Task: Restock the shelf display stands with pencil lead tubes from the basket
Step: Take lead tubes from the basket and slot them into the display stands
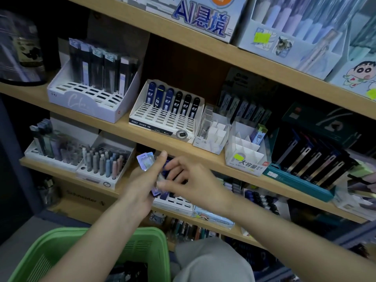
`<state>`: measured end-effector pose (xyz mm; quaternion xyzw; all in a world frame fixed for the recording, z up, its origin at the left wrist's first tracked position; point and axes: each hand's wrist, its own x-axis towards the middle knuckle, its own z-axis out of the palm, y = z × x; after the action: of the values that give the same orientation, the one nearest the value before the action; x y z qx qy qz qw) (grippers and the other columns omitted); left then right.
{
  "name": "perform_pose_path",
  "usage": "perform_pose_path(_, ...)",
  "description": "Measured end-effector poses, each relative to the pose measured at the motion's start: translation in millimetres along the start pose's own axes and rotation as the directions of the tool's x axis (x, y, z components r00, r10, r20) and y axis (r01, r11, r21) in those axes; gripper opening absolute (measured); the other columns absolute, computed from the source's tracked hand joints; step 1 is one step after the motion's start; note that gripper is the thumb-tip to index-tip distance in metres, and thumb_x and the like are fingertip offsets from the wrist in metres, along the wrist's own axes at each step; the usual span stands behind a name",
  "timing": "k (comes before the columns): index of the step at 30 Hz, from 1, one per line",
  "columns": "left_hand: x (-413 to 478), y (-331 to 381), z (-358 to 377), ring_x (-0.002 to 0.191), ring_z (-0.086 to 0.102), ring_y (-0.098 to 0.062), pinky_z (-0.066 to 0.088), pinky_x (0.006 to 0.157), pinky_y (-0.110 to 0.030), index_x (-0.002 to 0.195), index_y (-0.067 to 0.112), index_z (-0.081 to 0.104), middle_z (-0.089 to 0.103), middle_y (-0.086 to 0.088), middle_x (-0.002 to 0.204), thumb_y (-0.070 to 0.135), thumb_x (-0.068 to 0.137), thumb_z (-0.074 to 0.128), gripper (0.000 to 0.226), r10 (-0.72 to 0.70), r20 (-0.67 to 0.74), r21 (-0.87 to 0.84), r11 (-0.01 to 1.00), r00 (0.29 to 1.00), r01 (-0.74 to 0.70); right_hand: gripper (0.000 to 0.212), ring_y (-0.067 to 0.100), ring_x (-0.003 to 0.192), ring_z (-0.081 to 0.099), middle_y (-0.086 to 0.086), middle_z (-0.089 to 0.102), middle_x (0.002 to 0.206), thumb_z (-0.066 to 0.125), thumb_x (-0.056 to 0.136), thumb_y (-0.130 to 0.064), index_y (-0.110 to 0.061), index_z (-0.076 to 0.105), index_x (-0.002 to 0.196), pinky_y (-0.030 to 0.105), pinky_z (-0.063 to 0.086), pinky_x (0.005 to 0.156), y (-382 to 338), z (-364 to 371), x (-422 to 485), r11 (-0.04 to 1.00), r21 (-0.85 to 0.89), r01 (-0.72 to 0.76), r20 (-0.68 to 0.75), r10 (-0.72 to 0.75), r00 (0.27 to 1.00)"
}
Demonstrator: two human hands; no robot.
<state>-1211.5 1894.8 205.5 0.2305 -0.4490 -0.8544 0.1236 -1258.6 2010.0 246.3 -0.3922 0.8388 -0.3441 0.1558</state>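
Two-handed view at a stationery shelf point(36, 94). Shows the left grip point(140, 192) at centre, curled round a bundle of pencil lead tubes point(145, 162). Shows the right grip point(189, 180) at 3 o'clock of the bundle, fingers spread, thumb and fingers pinching its lower end. Places a green basket point(61, 251) at 7 o'clock and a white display stand point(162, 121), holding six upright tubes, at 12 o'clock.
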Motion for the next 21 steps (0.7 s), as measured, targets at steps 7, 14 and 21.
perform_pose_path(7,-7,-1,-9,0.077,0.071,-0.018,0.053,0.066,-0.032,0.094,0.015,0.064,0.074,-0.008,0.087,0.057,0.078,0.054,0.046,0.022,0.009,0.007,1.000,1.000,-0.023,0.032,0.023,0.071,0.063,0.004,0.055,0.082,0.075,0.080,-0.015,-0.013,0.054,0.104,0.031,0.058,0.069,-8,16,10,0.986,0.134,-0.097,0.052,0.091,0.995)
perform_pose_path(14,-12,-5,-18,0.075,0.071,-0.019,0.052,0.067,-0.032,0.110,0.015,0.064,0.074,-0.009,0.093,0.045,0.093,0.047,0.038,-0.019,0.051,-0.005,1.000,0.999,0.020,0.011,0.007,0.061,0.061,0.000,0.061,0.073,0.061,0.090,-0.006,-0.009,0.053,0.097,0.023,0.056,0.070,-7,15,14,0.894,0.362,-0.265,0.196,0.205,0.959)
perform_pose_path(21,-17,-2,-16,0.050,0.045,-0.010,0.039,0.053,-0.025,0.086,0.015,0.062,0.053,0.005,0.056,0.036,0.086,0.061,0.021,0.054,0.071,0.141,0.988,0.996,-0.064,0.015,0.008,0.071,0.059,0.000,0.062,0.087,0.067,0.084,-0.006,-0.011,0.056,0.093,0.009,0.046,0.060,-7,-16,6,0.964,0.147,-0.221,0.123,0.203,0.971)
